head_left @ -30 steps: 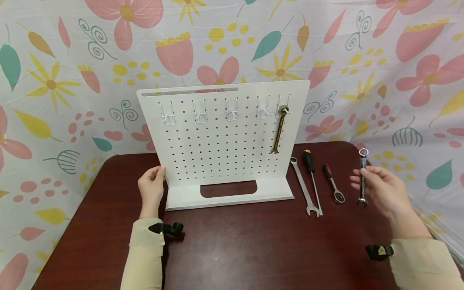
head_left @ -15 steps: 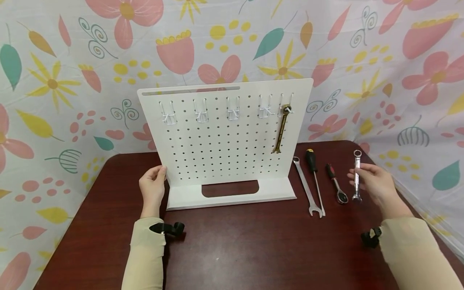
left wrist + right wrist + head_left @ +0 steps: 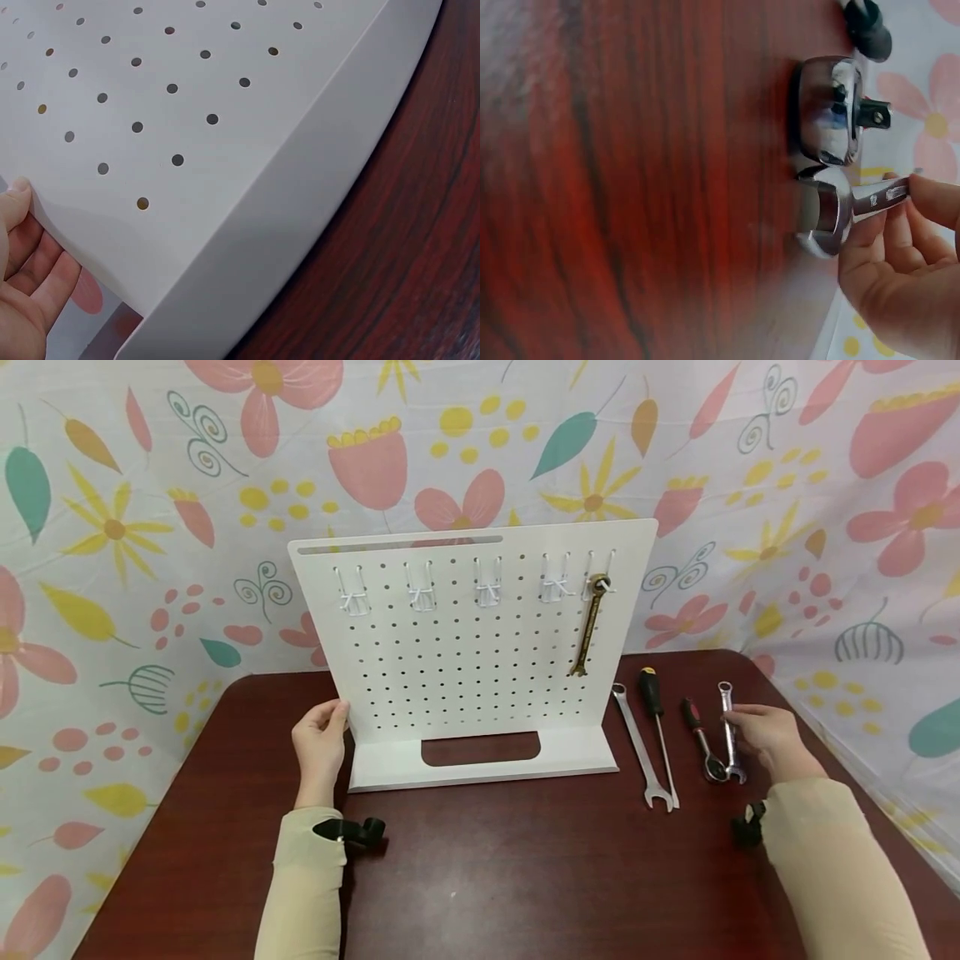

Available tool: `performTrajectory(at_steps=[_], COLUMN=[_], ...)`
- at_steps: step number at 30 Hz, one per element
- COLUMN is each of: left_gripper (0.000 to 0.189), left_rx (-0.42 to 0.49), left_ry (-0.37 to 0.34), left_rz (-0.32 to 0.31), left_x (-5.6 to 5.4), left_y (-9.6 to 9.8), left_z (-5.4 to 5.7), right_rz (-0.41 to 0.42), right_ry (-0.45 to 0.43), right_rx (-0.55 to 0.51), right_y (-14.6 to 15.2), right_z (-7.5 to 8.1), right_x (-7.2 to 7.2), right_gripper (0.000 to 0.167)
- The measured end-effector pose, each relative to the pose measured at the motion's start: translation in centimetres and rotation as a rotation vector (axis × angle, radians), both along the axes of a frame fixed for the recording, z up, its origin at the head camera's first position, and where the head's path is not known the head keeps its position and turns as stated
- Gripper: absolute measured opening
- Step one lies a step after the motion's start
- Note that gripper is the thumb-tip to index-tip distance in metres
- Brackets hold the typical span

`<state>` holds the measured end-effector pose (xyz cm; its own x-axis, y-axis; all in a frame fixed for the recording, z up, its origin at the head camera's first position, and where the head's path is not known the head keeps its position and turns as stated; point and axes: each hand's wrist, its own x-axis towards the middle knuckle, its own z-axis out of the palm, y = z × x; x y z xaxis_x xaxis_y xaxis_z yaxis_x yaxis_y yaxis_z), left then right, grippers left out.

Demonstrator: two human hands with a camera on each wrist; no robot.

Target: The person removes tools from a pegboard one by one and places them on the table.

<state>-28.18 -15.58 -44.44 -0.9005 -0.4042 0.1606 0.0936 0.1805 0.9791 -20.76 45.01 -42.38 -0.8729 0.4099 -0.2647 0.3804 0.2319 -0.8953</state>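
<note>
My left hand (image 3: 318,743) holds the left edge of a white pegboard stand (image 3: 570,747); in the left wrist view its thumb lies on the front face and the fingers behind. At the far right my right hand (image 3: 776,739) pinches a short chrome combination wrench (image 3: 726,700) by its shank. The wrench's ring end points away from me. Its open-end head (image 3: 842,214) is low at the tabletop, close beside a ratchet (image 3: 829,112) in the right wrist view. A brass-coloured wrench (image 3: 590,625) hangs from the board's rightmost hook.
Several white wire hooks (image 3: 488,589) run along the board's upper part. Right of the board, a long wrench (image 3: 637,745) and a black-and-yellow screwdriver (image 3: 652,693) lie on the dark red table (image 3: 525,860). A floral cloth (image 3: 450,435) hangs behind.
My right hand has moved left and lowered the chrome wrench from the air to the tabletop beside the ratchet. The left hand stays on the board's edge.
</note>
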Motion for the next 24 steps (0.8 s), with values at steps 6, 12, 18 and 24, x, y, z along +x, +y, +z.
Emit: performTrajectory(at_steps=[6,12,18,24], left_gripper=[0.033,0.033,0.032,0.034], left_rx=[-0.007,-0.001,0.005,-0.002], left_ry=[0.0,-0.004,-0.006,-0.037], left_rz=[-0.001,-0.004,-0.004,-0.008], left_x=[0.0,-0.1,-0.1,0.1], left_y=[0.0,0.0,-0.1,-0.1], left_z=[0.0,-0.1,0.0,0.1], right_rz=[0.092,0.114,0.235,0.299], right_ry=[-0.065,-0.087,-0.072,-0.063], right_rx=[0.143,0.208,0.175,0.222], right_y=[-0.2,-0.6,-1.3,-2.3], right_z=[-0.4,-0.1,0.4,0.8], right_x=[-0.6,-0.5,-0.1,-0.2], right_gripper=[0.038,0.049,0.054,0.048])
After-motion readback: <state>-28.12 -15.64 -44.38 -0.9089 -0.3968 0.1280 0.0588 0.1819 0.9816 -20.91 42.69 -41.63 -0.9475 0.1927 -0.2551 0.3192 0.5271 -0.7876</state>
